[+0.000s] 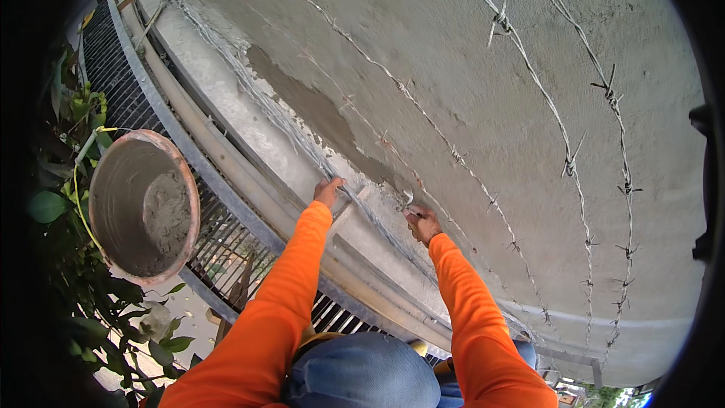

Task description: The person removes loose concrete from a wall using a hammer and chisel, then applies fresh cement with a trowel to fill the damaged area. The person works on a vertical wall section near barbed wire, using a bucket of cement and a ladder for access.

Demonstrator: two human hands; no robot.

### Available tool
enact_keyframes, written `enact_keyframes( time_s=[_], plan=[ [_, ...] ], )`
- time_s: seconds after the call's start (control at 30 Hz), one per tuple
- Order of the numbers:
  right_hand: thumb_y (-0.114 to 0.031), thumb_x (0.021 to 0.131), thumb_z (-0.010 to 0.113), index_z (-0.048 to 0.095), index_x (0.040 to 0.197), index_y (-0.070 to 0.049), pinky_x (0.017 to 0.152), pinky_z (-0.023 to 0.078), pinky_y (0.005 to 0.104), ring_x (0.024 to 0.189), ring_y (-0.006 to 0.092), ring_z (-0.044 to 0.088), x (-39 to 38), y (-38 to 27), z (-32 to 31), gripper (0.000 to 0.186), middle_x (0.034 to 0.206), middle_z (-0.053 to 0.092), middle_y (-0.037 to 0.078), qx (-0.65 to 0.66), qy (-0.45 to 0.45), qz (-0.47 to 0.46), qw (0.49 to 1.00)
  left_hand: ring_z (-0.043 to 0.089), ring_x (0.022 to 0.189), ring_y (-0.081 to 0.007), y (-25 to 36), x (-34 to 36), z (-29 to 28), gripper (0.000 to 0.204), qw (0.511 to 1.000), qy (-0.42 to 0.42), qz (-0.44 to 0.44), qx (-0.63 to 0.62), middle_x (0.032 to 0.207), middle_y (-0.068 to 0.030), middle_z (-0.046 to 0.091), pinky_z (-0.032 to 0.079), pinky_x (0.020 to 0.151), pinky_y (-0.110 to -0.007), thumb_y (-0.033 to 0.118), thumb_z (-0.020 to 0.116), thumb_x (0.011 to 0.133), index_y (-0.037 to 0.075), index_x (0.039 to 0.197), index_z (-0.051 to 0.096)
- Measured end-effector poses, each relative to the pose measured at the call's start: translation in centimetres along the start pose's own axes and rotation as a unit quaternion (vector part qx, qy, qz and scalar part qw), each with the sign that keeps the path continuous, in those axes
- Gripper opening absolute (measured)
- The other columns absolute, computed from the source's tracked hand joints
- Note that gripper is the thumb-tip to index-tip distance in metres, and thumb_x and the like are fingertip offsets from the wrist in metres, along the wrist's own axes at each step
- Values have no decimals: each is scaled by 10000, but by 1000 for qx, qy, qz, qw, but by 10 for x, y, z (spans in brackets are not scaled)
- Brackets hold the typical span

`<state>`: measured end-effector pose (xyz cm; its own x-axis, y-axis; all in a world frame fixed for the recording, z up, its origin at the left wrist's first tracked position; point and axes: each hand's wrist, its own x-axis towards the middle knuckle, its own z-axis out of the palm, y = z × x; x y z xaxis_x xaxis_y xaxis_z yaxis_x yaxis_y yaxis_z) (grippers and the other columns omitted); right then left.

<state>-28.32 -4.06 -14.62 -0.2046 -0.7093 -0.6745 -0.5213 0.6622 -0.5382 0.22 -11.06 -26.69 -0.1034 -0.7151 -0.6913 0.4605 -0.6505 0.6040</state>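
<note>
Gripping trowel [408, 198] in right hand [423, 224], left hand [327, 191] on ledge [249, 132]

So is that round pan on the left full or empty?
Partly full: the round pan holds a grey mortar heap on one side, the remaining inside only smeared.

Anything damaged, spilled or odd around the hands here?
A darker patch on the grey wall looks like wet plaster, unlike the pale surface around it. Barbed wire runs close by the right hand and left hand.
</note>
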Motion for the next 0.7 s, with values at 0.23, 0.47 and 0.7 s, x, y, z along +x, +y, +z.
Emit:
enact_keyframes(
  time_s=[0.23,0.47,0.7],
  plan=[
    [-515,881,672,657,1327,-142,1100,429,399,1221,404,604,29,34,10,582,1251,662,248,-177,44,-14,983,483,1166,-191,11,-9,4,448,1000,4,-3,21,1195,-35,582,409,939,-417,346,752,766,109,1130,643],
    [-363,907,724,688,1258,-88,493,449,359,556,186,562,11,14,-1,447,757,643,92,26,36,9,999,478,1173,-188,13,-11,1,412,1000,-25,-11,16,1230,-49,576,405,958,-401,363,755,758,119,1078,665],
    [-288,928,723,718,1155,-61,480,400,306,521,113,472,-21,14,7,321,710,589,27,106,64,-46,991,500,1165,-182,5,-2,-7,384,998,-56,12,26,1134,11,631,398,980,-424,369,728,792,130,1088,674]
  ],
)
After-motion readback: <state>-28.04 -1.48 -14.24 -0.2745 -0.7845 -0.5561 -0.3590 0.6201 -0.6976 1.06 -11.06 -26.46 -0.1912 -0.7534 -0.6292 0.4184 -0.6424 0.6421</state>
